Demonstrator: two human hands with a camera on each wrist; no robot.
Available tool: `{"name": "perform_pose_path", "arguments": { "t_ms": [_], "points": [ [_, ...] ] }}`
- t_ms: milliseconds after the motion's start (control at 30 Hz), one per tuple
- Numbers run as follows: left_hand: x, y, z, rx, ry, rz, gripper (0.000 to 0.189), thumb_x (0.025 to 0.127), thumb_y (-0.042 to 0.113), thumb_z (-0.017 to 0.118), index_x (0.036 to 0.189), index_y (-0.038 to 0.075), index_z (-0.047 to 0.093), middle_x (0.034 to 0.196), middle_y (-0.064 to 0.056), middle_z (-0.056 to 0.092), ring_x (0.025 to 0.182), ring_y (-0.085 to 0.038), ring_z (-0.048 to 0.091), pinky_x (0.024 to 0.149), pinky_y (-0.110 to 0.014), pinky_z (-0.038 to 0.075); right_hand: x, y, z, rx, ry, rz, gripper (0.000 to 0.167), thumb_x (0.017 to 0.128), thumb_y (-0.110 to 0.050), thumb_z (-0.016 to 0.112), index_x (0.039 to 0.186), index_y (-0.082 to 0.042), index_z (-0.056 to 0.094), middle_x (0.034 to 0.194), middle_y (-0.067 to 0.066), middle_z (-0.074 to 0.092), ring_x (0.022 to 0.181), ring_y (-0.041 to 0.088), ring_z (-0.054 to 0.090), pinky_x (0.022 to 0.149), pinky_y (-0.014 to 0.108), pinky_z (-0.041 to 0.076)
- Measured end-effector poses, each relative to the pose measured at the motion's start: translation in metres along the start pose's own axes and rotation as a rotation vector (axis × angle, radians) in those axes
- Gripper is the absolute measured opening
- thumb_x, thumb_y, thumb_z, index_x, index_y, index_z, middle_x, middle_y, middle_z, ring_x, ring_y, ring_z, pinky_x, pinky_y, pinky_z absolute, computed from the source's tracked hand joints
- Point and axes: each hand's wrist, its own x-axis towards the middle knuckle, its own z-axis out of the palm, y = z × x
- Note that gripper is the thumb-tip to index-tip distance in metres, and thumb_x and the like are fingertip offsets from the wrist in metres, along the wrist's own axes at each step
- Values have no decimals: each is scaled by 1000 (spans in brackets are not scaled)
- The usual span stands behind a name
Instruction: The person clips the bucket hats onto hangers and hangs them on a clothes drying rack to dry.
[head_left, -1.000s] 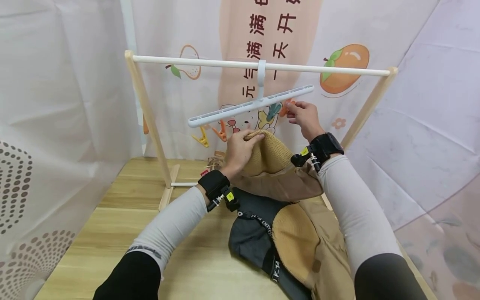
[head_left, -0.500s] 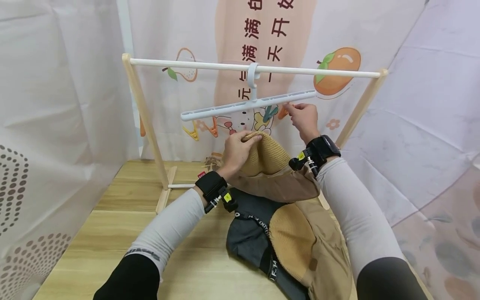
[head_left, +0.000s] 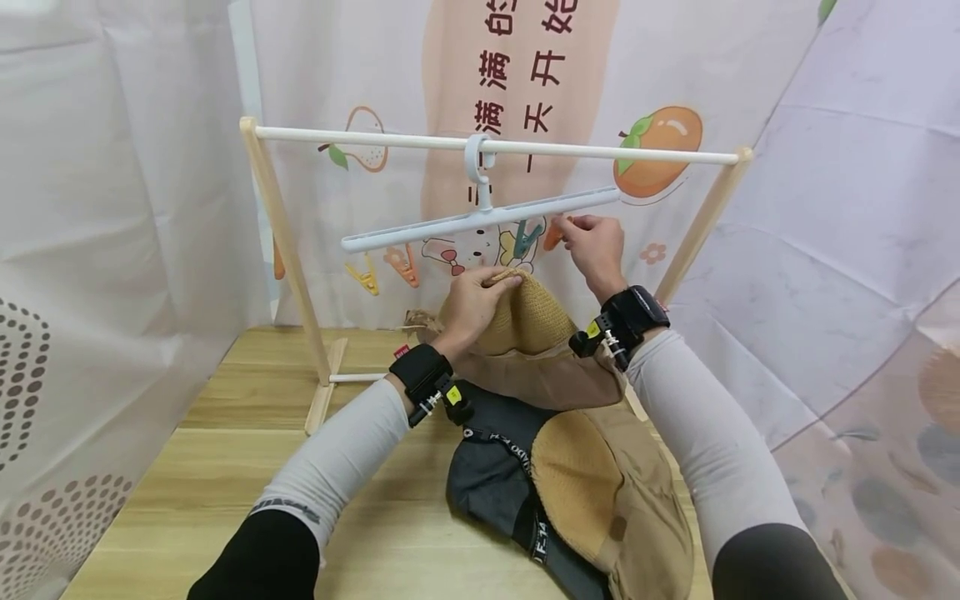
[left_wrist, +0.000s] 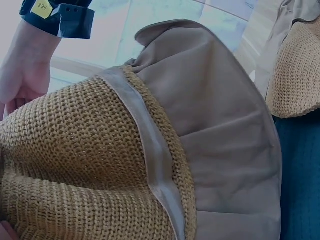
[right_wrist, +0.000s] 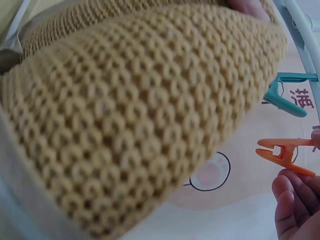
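My left hand (head_left: 474,308) pinches the top of the knitted straw-coloured crown of a sun hat (head_left: 536,317), holding it raised below the hanger. Its wide taupe cloth brim (left_wrist: 225,125) spreads out in the left wrist view. My right hand (head_left: 600,250) pinches the handles of an orange clothespin (right_wrist: 285,152) near the right end of a pale blue hanger (head_left: 442,227). In the right wrist view this clothespin's jaws point toward the hat, apart from it. A teal clothespin (head_left: 527,240) hangs just left of it.
The hanger hooks over the white rod (head_left: 360,136) of a wooden-legged rack. A yellow clothespin (head_left: 365,277) and another orange clothespin (head_left: 402,267) hang at its left. On the wooden table (head_left: 247,467) lie a dark grey hat (head_left: 480,483) and a tan hat (head_left: 577,483).
The hanger has shifted a little left along the rod and tilts less. My right hand has moved slightly left and down with the orange clothespin. My left hand keeps its grip on the hat.
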Motion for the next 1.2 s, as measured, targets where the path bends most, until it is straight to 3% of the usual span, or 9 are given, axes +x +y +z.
{"name": "perform_pose_path", "arguments": {
  "t_ms": [167,333,533,667,833,1033,1200],
  "points": [
    [1,1,4,12,-27,20,28,89,33,70,108,13,76,106,-5,74,98,-16,68,76,-27,53,-7,0,1,20,-15,-33,34,90,-31,71,106,-2,76,87,9,75,66,9,64,58,16,46],
    [2,-1,7,61,-25,-3,27,92,31,68,110,12,75,108,-5,74,97,-15,69,79,-27,55,-13,-2,2,46,-29,-40,29,91,-25,71,104,0,76,82,7,74,65,10,65,61,18,51],
    [4,-2,10,10,-25,-35,25,92,27,68,109,9,75,106,-8,75,92,-16,70,75,-24,56,-18,-2,3,59,-38,-36,27,91,-23,70,101,2,76,80,9,75,60,9,65,61,21,55],
    [5,-2,12,10,-22,-44,25,92,28,68,106,9,76,101,-7,75,81,-10,66,65,-18,49,-21,-1,4,76,-45,-46,26,91,-21,70,100,3,76,79,9,75,58,7,64,59,19,54],
    [7,-6,14,0,-28,-67,26,93,30,66,104,9,76,95,-8,74,68,-9,54,55,-19,37,-24,0,4,88,-79,-87,26,91,-20,70,101,3,76,87,18,75,60,10,66,60,19,55],
    [13,-7,19,-19,-31,-103,28,91,28,68,107,6,75,100,-10,74,73,-10,54,58,-19,39,-28,-2,2,122,-135,-95,28,92,-20,69,104,5,74,96,29,71,59,3,63,61,18,55],
    [16,-4,21,-44,-73,-170,30,92,28,69,110,4,74,106,-11,73,82,-11,54,65,-20,40,-29,-1,-1,119,-164,-123,29,91,-20,70,104,6,74,96,30,71,60,4,64,62,18,55]
  ]
}}
